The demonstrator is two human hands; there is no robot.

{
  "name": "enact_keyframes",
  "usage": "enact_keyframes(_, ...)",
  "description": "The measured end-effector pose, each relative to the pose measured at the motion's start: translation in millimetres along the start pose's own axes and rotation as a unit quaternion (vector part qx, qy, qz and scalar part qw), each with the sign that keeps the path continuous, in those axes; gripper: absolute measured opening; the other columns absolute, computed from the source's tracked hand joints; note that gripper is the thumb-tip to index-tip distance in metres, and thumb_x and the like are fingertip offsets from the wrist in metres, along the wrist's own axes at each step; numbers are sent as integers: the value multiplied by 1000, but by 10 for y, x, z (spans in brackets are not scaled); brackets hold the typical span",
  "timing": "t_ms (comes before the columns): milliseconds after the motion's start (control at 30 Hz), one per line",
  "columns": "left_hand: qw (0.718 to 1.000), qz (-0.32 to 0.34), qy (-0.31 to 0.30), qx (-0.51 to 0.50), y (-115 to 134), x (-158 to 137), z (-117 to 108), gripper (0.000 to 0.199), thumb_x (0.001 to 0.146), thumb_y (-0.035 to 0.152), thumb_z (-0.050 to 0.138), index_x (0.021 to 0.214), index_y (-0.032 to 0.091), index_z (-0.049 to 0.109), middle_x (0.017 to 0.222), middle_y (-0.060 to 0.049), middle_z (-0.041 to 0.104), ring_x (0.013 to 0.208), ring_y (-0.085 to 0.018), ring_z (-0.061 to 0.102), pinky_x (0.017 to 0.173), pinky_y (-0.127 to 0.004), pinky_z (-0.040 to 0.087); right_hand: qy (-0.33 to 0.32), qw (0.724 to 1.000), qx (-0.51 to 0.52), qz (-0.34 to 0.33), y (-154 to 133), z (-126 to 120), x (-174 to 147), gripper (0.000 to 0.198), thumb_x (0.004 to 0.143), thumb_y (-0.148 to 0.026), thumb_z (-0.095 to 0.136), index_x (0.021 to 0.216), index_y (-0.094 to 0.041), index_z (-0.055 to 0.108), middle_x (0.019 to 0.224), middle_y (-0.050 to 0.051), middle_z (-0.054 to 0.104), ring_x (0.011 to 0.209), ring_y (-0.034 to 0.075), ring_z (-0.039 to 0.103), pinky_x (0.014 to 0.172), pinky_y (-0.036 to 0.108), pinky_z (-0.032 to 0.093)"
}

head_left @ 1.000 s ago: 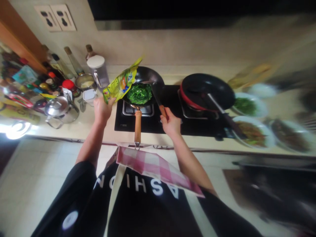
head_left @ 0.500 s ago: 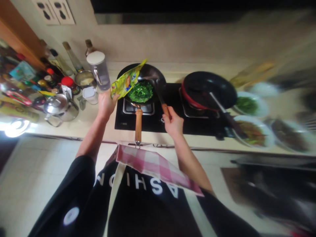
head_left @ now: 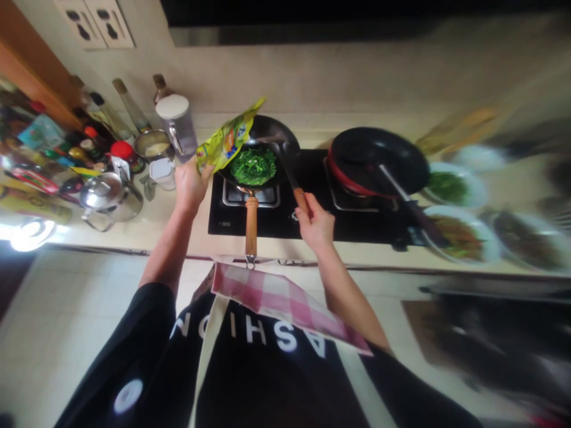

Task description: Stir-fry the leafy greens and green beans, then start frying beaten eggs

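Note:
A yellow seasoning pouch [head_left: 229, 138] is gripped at its lower end by my left hand [head_left: 191, 183], which is closed around it. The pouch tilts up over the left side of a dark wok [head_left: 279, 128], hiding part of the rim. Cooked leafy greens [head_left: 253, 166] lie heaped in this wok, and its wooden handle [head_left: 251, 229] points toward me. My right hand [head_left: 317, 223] is closed on the wooden handle of a spatula [head_left: 292, 178]. The spatula's metal head rests inside the wok, behind the greens.
A red-sided pan [head_left: 379, 160] with a utensil across its rim sits on the right burner. Plates of food, including one of chopped greens [head_left: 448, 187], stand farther right. At left are a clear pitcher [head_left: 178, 128], a steel pot [head_left: 111, 196], a red-lidded jar [head_left: 125, 154] and several bottles.
The pouch has tipped slightly more upright, its top end rising a little. My right hand and the spatula have barely moved; the greens look the same.

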State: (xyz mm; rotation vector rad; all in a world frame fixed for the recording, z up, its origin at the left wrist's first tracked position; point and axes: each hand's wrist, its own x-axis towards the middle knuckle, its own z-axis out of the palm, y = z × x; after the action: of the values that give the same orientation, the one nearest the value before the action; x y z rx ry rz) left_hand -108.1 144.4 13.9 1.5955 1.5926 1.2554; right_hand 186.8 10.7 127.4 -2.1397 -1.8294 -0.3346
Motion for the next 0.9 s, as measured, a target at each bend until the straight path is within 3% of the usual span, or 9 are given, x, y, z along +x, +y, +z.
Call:
enact_keyframes(400, 1000, -8, -10, 2, 22, -54, -8, 38, 90, 43, 57, 114, 15, 68, 108, -16, 75, 110, -33, 68, 102, -43, 49, -3, 1000, 8, 11, 76, 12, -18, 65, 89, -52, 49, 140, -13, 61, 94, 13, 75, 72, 22, 65, 77, 35, 54)
enact_keyframes(567, 998, -31, -43, 16, 36, -78, -14, 40, 89, 38, 57, 115, 11, 69, 109, -21, 74, 108, -36, 69, 102, -47, 49, -5, 1000, 13, 8, 52, 26, 9, 65, 88, -51, 50, 139, -12, 62, 91, 13, 74, 72, 22, 65, 79, 36, 54)
enact_keyframes(767, 1000, -17, -18, -5, 9, -67, -10, 38, 88, 40, 57, 114, 15, 69, 107, -16, 76, 108, -33, 69, 102, -42, 50, -14, 1000, 8, 7, -15, 45, 53, 64, 87, -49, 49, 138, -12, 63, 80, 11, 72, 62, 20, 60, 75, 37, 54)
enact_keyframes(900, 999, -29, -16, 7, 10, -90, -26, 34, 88, 38, 58, 112, 16, 69, 106, -15, 76, 107, -33, 69, 102, -43, 50, -23, 1000, 8, 8, -33, 10, 50, 65, 88, -49, 49, 140, -12, 62, 87, 12, 74, 67, 21, 63, 78, 37, 54)
